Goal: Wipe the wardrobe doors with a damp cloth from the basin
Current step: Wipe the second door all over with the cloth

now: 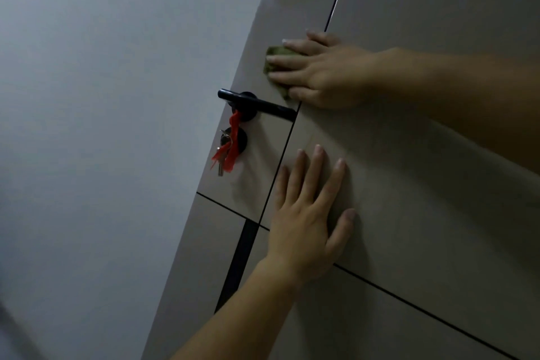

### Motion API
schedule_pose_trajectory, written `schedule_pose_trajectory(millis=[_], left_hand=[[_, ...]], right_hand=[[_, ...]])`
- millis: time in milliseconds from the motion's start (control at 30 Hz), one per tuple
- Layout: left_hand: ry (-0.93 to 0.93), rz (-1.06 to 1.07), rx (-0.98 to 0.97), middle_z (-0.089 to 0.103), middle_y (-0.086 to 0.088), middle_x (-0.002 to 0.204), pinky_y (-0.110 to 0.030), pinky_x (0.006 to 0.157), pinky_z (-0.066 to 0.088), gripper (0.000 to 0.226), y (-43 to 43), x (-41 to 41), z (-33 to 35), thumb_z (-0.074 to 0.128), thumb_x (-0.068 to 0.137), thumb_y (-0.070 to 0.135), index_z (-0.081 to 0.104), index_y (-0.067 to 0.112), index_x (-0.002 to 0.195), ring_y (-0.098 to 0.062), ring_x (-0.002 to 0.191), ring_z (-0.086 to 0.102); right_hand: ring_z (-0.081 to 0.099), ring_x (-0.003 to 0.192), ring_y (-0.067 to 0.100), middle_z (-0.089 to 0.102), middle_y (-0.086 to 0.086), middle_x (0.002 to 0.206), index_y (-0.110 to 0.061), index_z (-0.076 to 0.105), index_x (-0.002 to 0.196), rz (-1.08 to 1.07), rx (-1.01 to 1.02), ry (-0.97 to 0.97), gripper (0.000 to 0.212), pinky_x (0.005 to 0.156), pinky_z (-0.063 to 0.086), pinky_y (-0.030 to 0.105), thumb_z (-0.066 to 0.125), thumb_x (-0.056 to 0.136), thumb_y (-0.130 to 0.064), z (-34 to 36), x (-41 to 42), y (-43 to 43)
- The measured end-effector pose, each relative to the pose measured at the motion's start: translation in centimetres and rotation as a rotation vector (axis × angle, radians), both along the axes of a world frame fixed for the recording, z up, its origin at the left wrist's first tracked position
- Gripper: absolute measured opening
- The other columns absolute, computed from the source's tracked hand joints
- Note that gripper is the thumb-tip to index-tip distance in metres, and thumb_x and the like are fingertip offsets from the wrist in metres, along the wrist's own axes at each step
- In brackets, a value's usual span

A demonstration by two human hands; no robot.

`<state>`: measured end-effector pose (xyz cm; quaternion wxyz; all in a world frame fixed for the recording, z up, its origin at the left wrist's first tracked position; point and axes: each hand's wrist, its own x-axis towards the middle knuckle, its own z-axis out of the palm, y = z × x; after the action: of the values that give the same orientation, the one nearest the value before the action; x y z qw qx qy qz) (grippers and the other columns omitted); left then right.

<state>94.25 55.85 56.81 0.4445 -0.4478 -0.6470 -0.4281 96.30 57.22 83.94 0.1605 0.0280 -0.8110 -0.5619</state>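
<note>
The beige wardrobe door [415, 172] fills the right side of the head view, crossed by thin dark grooves. My right hand [318, 70] lies flat with straight fingers and presses a green cloth [276, 57] against the door just above the handle. Most of the cloth is hidden under that hand. My left hand [306, 213] rests flat on the panel below, fingers spread, holding nothing.
A black lever handle [254, 104] sticks out of the door's left edge. Below it a key [223, 152] with a red ribbon [232, 146] hangs from the lock. A pale grey wall [102, 126] takes up the left side.
</note>
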Motion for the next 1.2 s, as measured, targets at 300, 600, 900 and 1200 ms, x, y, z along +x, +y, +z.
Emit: schedule_pose_trajectory(millis=[300, 600, 900, 1200], left_hand=[[-0.014, -0.005, -0.014, -0.013, -0.001, 0.171, -0.046, 0.126, -0.008, 0.07, -0.1, 0.1, 0.0, 0.03, 0.104, 0.057, 0.003, 0.031, 0.163, -0.025, 0.157, -0.017], [-0.003, 0.02, -0.004, -0.009, -0.005, 0.172, -0.048, 0.126, -0.003, 0.072, 0.2, 0.0, 0.1, 0.029, 0.103, 0.058, 0.004, 0.029, 0.163, -0.029, 0.158, -0.011], [-0.047, 0.007, 0.018, -0.006, -0.003, 0.172, -0.044, 0.126, -0.003, 0.073, 0.2, 0.8, 0.3, 0.032, 0.1, 0.057, 0.01, 0.028, 0.163, -0.028, 0.158, -0.011], [-0.186, -0.003, -0.031, -0.024, 0.007, 0.168, -0.065, 0.122, -0.007, 0.071, 0.5, 3.5, 3.2, 0.019, 0.097, 0.067, -0.011, 0.046, 0.158, -0.019, 0.152, -0.031]], right_hand=[[-0.021, 0.154, 0.012, -0.008, -0.021, 0.166, -0.05, -0.003, 0.154, -0.001, 0.089, -0.242, 0.062, 0.123, -0.018, 0.041, -0.001, 0.093, -0.059, -1.1, 4.7, 1.9], [-0.015, 0.155, 0.022, -0.011, -0.009, 0.168, -0.037, 0.002, 0.16, -0.006, -0.036, 0.079, 0.067, 0.125, -0.007, 0.049, -0.001, 0.097, -0.06, -2.3, 6.3, 3.2], [-0.011, 0.157, 0.022, -0.009, -0.007, 0.171, -0.032, 0.007, 0.163, -0.084, -0.169, 0.481, 0.077, 0.123, -0.009, 0.049, 0.003, 0.092, -0.062, 5.2, 11.1, 4.6], [-0.001, 0.157, 0.022, 0.005, -0.009, 0.17, -0.037, 0.021, 0.161, -0.054, -0.116, 0.317, 0.078, 0.123, -0.003, 0.042, -0.003, 0.093, -0.067, 1.5, 17.5, 7.9]])
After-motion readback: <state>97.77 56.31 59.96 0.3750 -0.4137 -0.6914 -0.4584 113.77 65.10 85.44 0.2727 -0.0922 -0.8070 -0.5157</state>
